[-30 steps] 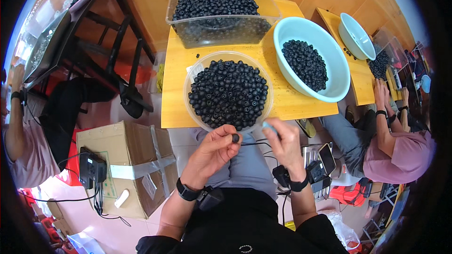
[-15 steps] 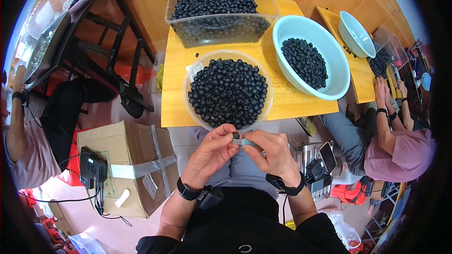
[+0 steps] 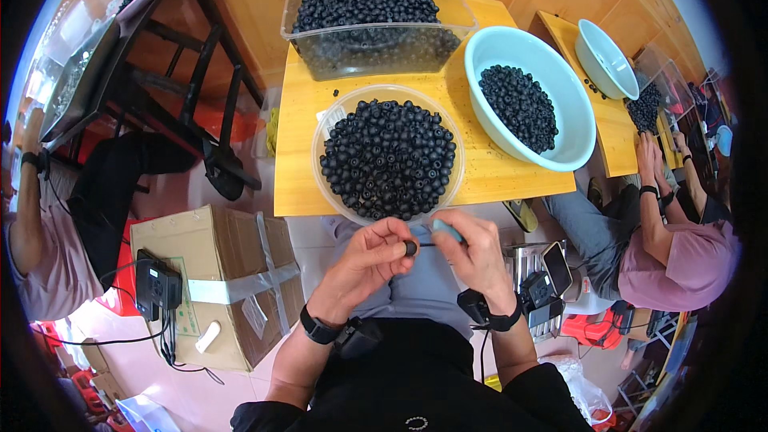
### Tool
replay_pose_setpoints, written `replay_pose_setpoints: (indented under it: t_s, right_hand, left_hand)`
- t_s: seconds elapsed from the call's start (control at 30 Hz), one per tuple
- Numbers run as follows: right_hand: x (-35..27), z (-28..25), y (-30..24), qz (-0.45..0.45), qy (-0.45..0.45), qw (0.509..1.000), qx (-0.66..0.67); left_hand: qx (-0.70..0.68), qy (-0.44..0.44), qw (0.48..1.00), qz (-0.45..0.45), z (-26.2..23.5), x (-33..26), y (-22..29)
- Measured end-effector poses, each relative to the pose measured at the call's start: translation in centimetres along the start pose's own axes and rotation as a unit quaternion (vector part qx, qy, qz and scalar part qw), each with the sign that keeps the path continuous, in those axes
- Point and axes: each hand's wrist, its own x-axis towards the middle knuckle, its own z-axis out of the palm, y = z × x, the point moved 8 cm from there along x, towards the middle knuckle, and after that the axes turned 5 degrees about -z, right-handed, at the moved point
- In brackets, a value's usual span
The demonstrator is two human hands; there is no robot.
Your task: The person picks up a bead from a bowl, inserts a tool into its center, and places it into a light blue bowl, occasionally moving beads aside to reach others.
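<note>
Between the thumb and fingers of my left hand [image 3: 372, 260] is a small round black piece [image 3: 410, 248], like the pierced, bead-like ones in the bowl. My right hand [image 3: 472, 252] grips a small tool with a light blue handle [image 3: 446, 230]; a thin dark edge, seemingly its blade, shows between the hands. The tool and the piece look slightly apart. Just beyond both hands, a round clear plastic bowl [image 3: 318, 162] heaped with black pieces [image 3: 388, 160] sits at the near edge of the yellow table [image 3: 512, 184].
Behind the bowl stands a clear rectangular bin [image 3: 364, 52] of black pieces. To its right is a pale blue basin [image 3: 576, 140], partly filled. A taped cardboard box [image 3: 220, 252] stands at left. One person [image 3: 676, 260] works at right, another [image 3: 36, 248] at far left.
My right hand has drawn the tool slightly right, away from the black piece. The blade, flat and silvery before, now shows as a thin dark edge. The left hand's piece now shows more fully.
</note>
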Motion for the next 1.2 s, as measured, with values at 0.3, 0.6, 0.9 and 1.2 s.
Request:
replay_pose_setpoints:
  t_s: [0.3,0.6,0.9,1.2]
  right_hand:
    - [0.1,1.1,-2.2,-0.063,-0.062,0.996,-0.001]
    - [2.7,-12.4,-0.5,-0.025,0.306,0.937,-0.165]
    - [-1.6,-3.0,4.6,0.08,0.153,0.982,-0.077]
    - [-2.6,-1.0,5.1,0.064,0.11,0.991,-0.05]
  left_hand:
    - [0.096,0.103,0.99,0.011,-1.7,-0.2,-0.1]
    - [0.332,0.249,0.894,0.166,-3.1,-2.2,5.7]
    - [0.636,0.296,0.676,0.227,-1.0,0.4,7.8]
    - [0.81,0.272,0.46,0.242,0.6,3.0,6.4]
